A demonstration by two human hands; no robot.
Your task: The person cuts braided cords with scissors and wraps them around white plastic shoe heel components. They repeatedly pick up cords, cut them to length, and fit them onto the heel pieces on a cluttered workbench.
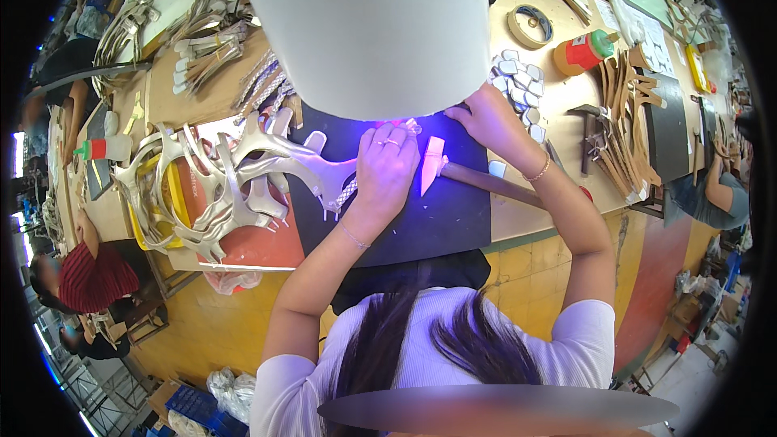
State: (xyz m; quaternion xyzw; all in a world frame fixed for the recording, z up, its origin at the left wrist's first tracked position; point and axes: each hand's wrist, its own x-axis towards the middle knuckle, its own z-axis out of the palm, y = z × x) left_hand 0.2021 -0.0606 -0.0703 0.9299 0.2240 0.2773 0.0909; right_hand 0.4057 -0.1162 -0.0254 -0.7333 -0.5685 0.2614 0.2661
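My left hand (pixel 387 168) is closed with curled fingers over the end of a silver strap piece (pixel 299 154), under violet-tinted light. A narrow woven strip (pixel 346 193) shows at its wrist side. My right hand (pixel 490 123) reaches to the rim of a large white lamp shade (pixel 368 24). Its thumb points left, and the shade hides most of its fingers, so I cannot make out a grip. Between the hands and my right forearm, a hammer (pixel 477 179) lies on the dark mat (pixel 453 222), its head beside my left hand.
Several silver strap pieces (pixel 231 210) are heaped at left around a yellow tray (pixel 150 231). At right are small white-faced pieces (pixel 518 81), a tape roll (pixel 531 26), a red bottle with a green cap (pixel 584 52), another hammer (pixel 588 137) and brown straps (pixel 623 129). Other people sit at both sides.
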